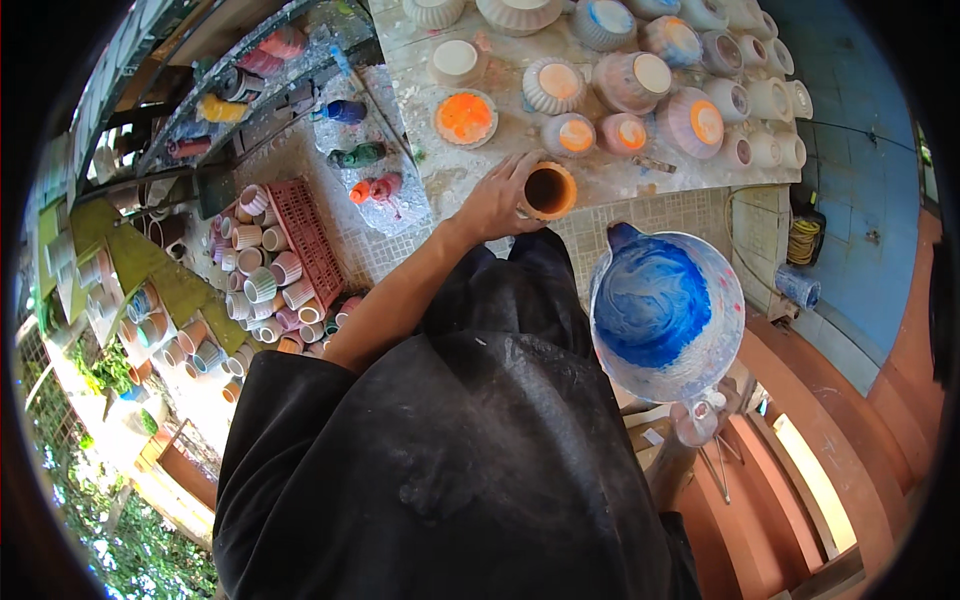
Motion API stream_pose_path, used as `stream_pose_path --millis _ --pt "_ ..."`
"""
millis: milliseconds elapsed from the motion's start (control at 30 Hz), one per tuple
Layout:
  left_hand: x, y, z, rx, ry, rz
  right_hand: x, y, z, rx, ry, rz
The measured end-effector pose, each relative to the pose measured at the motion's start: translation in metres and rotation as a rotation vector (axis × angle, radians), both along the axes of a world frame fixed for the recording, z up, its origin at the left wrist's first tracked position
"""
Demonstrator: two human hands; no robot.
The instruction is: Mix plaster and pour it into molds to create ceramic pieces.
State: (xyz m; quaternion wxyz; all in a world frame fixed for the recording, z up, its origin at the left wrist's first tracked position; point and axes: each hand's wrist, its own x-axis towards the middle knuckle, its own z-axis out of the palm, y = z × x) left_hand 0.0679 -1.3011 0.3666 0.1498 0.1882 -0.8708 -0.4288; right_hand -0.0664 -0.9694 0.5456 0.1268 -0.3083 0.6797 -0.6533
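My left hand (503, 196) is closed round a small terracotta pot (549, 191) at the table's near edge, its round mouth facing up. The inside of that pot looks brown and bare. To the right, a large whitish pitcher (728, 290) holds swirled blue and white liquid paint (652, 300); its paint-stained spout (622, 236) points away from me. By the pitcher's near side my right hand (697, 425) grips its handle, mostly hidden under the rim.
Upturned pots (632, 82), some with orange bases, crowd the worktable (425, 180). Left of it lie paint bottles (345, 111), a red plastic crate (308, 240) and many stacked ribbed pots (262, 285). A blue door (850, 200) and coiled yellow cable (803, 240) are at right.
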Motion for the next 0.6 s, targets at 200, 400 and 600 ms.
stream_pose_path --millis 200,400,600 --pt "-0.005 -0.003 0.011 0.107 0.005 -0.017 -0.022 0.003 -0.018 0.210 0.142 -0.005" --pt "-0.004 0.001 0.011 0.050 0.033 0.024 -0.034 0.002 -0.024 0.233 0.015 0.024" --pt "-0.001 0.001 0.016 0.062 0.004 0.065 -0.039 -0.001 -0.026 0.332 0.076 0.087"
